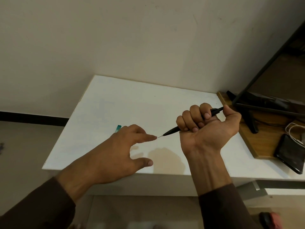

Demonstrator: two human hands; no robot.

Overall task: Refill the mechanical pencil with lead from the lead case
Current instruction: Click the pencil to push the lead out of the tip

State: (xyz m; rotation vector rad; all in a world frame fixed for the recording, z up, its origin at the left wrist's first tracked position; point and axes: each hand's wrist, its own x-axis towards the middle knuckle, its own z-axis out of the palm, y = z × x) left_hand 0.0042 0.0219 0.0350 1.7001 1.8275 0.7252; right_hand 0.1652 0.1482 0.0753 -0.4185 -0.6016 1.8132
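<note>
The white bench (115,103) carried little: a teal case (118,128) lay flat, mostly hidden behind the left hand (115,154). The right hand (208,128) had its grip fisted round the black pencil (171,130), thumb on the cap end, tip pointing left above the bench. The left hand's grip was open & held nothing, index tip just beside a thin lead (160,136) showing at the pencil's nose. Judgement: lead prob. already loaded & clicked through, so refill looked nearly done; left to do, maybe push lead back, set pencil down. Whether the case was closed couldn't be told.
</note>
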